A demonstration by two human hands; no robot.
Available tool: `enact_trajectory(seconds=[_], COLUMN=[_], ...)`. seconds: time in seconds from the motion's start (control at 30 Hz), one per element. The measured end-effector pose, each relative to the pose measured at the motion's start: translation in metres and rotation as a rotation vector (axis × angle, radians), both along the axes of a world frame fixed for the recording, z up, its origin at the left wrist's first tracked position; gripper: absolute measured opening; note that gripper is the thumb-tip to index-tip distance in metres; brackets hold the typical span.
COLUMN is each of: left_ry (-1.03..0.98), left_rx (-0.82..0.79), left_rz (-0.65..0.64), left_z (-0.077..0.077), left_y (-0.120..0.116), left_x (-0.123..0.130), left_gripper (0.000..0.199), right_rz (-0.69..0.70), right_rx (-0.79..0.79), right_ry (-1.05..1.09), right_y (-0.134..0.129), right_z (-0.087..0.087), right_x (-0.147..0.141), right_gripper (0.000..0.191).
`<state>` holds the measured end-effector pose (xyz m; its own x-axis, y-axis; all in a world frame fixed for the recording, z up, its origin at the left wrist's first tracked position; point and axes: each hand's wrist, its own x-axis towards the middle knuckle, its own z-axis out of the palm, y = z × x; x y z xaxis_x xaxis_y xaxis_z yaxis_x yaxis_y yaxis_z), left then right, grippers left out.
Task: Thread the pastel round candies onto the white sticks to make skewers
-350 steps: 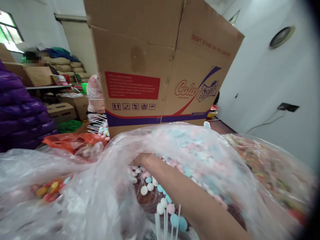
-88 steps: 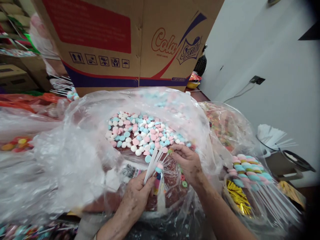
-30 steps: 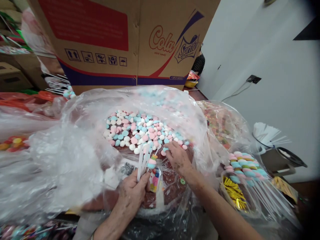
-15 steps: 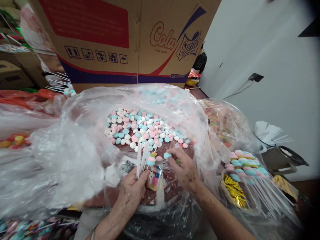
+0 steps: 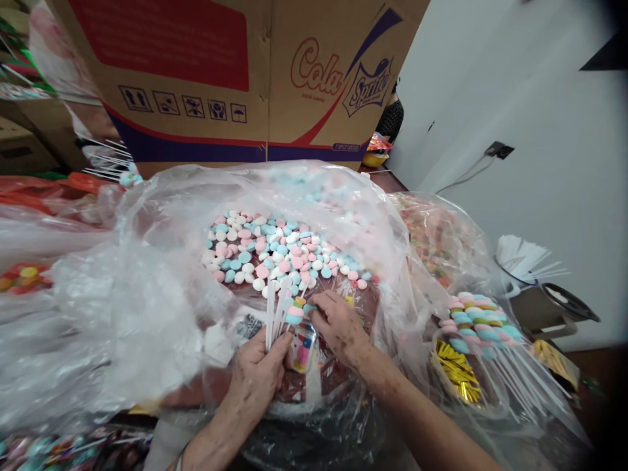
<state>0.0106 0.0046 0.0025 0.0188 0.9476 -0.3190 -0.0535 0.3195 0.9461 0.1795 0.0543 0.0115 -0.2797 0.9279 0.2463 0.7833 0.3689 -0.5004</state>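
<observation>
Several white sticks (image 5: 271, 311) stand upright in my left hand (image 5: 260, 366), its fingers wrapped round them. One stick bears stacked pink, blue and yellow candies (image 5: 296, 310) near its top. Just right of that stack is my right hand (image 5: 338, 325), its fingertips closed on a blue candy (image 5: 309, 307) that they partly cover. Beyond both hands lies a spread of loose pink, white and blue candies (image 5: 284, 252) inside an open clear plastic bag (image 5: 167, 216). Under the hands a small printed packet (image 5: 303, 350) shows.
A large cardboard box (image 5: 196, 72) stands behind the bag. At the right lie finished-looking candy sticks (image 5: 481, 317), a tub of gold ties (image 5: 458, 373) and a grey container (image 5: 554, 311) near white sticks (image 5: 523, 258). A person's arm (image 5: 91, 118) shows at the back left.
My right hand has moved left with the blue candy, up to the candy stack on the stick. My left hand still holds the sticks in nearly the same place.
</observation>
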Motion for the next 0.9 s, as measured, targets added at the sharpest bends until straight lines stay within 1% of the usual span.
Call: enact_trajectory(seconds=[0.13,0.23,0.3,0.33,0.4,0.43,0.5,0.57,0.63,0.67,0.73,0.83,0.9], left_ry=[0.009,0.010,0.015,0.024,0.051,0.069,0.105,0.126,0.135,0.143,0.183,0.259,0.293], left_rx=[0.004,0.010,0.016,0.020,0.029,0.034,0.049,0.084,0.138,0.163,0.195,0.192,0.177], left_rz=[0.010,0.002,-0.011,-0.015,-0.020,-0.020,-0.026,-0.039,-0.025,-0.021,-0.050,-0.151,-0.177], left_z=[0.003,0.006,0.006,0.005,0.002,0.000,-0.004,-0.008,-0.010,-0.009,-0.007,-0.003,-0.003], left_y=[0.001,0.001,0.002,0.001,0.001,0.001,0.001,0.001,0.001,0.002,0.002,0.002,0.002], left_x=[0.002,0.002,0.002,0.001,0.000,-0.001,-0.001,0.000,0.003,0.004,0.004,0.002,0.000], left_gripper=[0.037,0.038,0.038,0.038,0.037,0.036,0.034,0.031,0.029,0.028,0.028,0.029,0.030], right_rz=[0.039,0.047,0.046,0.033,-0.037,-0.092,-0.213,-0.306,-0.336,-0.334,-0.325,-0.343,-0.351], right_rx=[0.133,0.220,0.221,0.202,0.109,0.031,-0.150,-0.316,-0.427,-0.468,-0.516,-0.530,-0.527], right_ry=[-0.182,-0.278,-0.268,-0.219,-0.015,0.139,0.534,0.954,1.264,1.356,1.443,1.472,1.472], right_y=[-0.005,-0.009,-0.010,-0.009,-0.005,-0.003,0.002,0.006,0.008,0.008,0.008,0.008,0.009], right_z=[-0.008,-0.012,-0.013,-0.013,-0.011,-0.009,-0.003,0.006,0.017,0.022,0.030,0.034,0.032], right_x=[-0.004,-0.010,-0.013,-0.013,-0.010,-0.007,-0.001,0.005,0.008,0.009,0.009,0.008,0.008], right_gripper=[0.012,0.015,0.018,0.019,0.017,0.013,0.004,0.015,0.023,0.026,0.029,0.031,0.033])
